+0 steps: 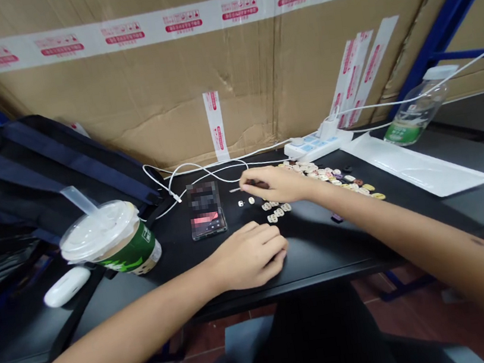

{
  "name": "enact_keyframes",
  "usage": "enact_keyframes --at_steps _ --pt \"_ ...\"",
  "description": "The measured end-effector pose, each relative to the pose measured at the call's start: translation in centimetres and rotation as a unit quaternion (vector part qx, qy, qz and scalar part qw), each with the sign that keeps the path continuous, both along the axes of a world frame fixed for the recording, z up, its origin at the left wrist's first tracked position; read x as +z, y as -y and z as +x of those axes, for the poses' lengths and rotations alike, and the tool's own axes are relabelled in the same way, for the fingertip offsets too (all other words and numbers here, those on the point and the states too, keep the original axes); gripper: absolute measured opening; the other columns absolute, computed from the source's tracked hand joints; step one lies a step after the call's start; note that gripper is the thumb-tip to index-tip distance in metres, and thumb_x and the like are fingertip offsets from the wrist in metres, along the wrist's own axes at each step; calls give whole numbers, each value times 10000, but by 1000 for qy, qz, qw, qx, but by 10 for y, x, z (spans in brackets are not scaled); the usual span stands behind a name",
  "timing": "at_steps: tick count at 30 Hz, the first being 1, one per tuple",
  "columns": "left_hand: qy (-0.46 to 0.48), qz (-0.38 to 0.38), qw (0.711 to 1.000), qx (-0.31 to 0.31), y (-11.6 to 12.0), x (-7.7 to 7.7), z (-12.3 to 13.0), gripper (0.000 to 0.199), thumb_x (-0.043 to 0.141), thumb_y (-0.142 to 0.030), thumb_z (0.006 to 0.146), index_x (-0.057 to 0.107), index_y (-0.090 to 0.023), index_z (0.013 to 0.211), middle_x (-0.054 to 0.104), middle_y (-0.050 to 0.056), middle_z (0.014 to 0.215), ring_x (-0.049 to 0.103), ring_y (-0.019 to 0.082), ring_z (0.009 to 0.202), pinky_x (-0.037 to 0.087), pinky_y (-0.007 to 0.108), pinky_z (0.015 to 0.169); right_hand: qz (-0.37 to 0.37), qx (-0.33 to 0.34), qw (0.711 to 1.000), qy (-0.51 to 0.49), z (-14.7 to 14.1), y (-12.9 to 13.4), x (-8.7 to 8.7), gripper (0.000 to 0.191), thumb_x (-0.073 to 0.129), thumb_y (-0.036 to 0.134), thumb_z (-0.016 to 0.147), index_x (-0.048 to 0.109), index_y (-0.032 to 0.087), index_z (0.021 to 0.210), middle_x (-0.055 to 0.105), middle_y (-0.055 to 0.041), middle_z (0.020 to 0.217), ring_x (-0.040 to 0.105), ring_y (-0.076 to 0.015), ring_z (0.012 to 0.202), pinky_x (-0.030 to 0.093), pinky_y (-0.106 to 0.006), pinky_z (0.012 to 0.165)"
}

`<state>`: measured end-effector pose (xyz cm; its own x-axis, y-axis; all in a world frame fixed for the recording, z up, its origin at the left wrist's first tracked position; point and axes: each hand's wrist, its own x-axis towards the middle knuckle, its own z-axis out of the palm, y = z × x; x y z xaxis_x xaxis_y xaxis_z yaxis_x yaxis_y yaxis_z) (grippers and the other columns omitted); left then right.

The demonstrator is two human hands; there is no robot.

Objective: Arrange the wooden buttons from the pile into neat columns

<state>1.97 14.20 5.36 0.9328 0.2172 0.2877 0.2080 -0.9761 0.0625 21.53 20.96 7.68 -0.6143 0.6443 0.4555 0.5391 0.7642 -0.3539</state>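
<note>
My right hand [276,183] is closed around a slim metal tool [235,190], whose thin tip sticks out to the left; my fingers cover the rest, so its kind is unclear. Below that tip lie a small white piece [241,204] and a small cream piece with a dark mark [252,200]. Several cream pieces with face-like markings [279,213] lie beneath my right wrist. My left hand [252,256] rests palm down near the table edge, its fingers curled together, with nothing showing in them. A phone [207,210] with a lit screen lies left of both hands.
More small coloured pieces [340,176] are spread beyond my right forearm. A white power strip [315,146] with cables stands behind them, near a white tray [419,162] and a plastic bottle [416,112]. At left are a drink cup [115,238], white case [67,286] and backpack [42,167].
</note>
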Motion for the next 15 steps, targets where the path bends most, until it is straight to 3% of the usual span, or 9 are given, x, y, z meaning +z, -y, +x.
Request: enact_keyframes --at_steps 6,10,15 --pt "25 42 989 137 -11 -5 0 261 434 -286 1015 580 -154 1185 644 96 1092 604 225 1008 455 355 873 1 -80 997 20 53 10 -18 212 497 349 975 647 207 1025 644 -7 789 561 -154 699 380 -264 659" --pt "11 43 980 193 -18 -9 6 315 448 -345 1020 569 -157 1243 625 107 1168 598 242 1048 462 378 883 17 -94 994 46 54 13 -15 194 533 346 953 675 225 1007 644 9 727 544 -145 632 366 -261 621" --pt "3 10 980 198 -21 -9 12 290 409 -339 1038 641 -184 1115 636 85 1124 597 213 1028 439 362 877 29 -76 995 53 44 14 -13 200 541 327 942 704 221 987 680 -7 751 568 -149 653 380 -260 627"
